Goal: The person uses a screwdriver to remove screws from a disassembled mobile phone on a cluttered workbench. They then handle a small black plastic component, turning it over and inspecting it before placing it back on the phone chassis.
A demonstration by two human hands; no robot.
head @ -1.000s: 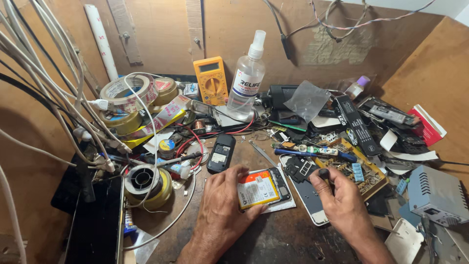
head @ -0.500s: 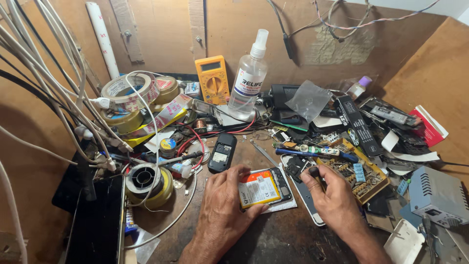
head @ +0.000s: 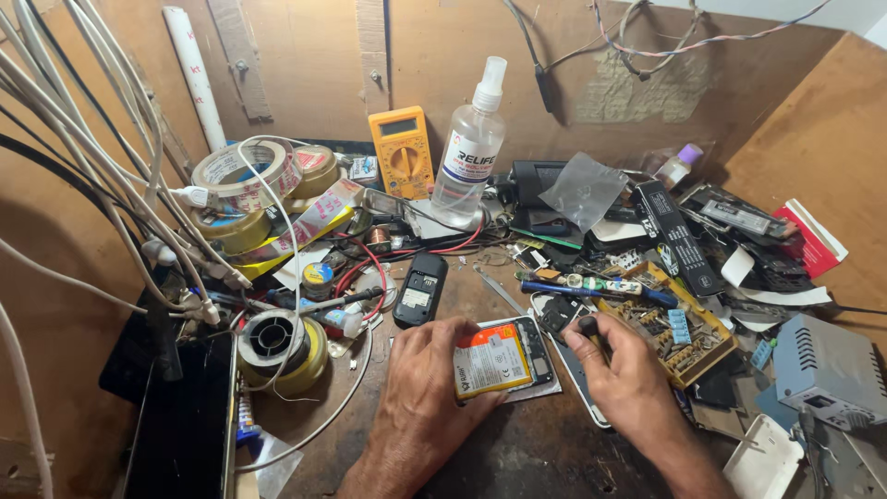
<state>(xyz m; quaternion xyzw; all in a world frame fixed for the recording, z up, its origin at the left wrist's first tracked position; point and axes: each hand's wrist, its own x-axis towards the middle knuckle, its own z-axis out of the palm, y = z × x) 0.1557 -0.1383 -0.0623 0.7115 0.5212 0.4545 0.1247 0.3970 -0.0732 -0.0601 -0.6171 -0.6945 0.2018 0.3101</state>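
An opened smartphone [head: 540, 356] lies face down on the wooden bench, and an orange and white battery [head: 492, 360] rests in it. My left hand [head: 420, 388] grips the battery and phone from the left, thumb on the battery's lower edge. My right hand [head: 624, 374] sits just right of the phone with its fingers pinched around a small dark tool or part [head: 589, 328]. A second phone with a white frame [head: 582, 388] lies partly under that hand.
A black feature phone [head: 420, 289], a solder spool [head: 274, 342], tape rolls [head: 248, 176], a yellow multimeter [head: 402, 151] and a clear spray bottle [head: 471, 148] crowd the back. A blue-handled tool [head: 591, 288], a parts tray [head: 679, 328] and a grey box [head: 827, 370] lie right. White cables [head: 102, 185] hang left.
My right hand has shifted slightly left and up, nearer the phone's top right corner. My left hand and the battery have stayed put.
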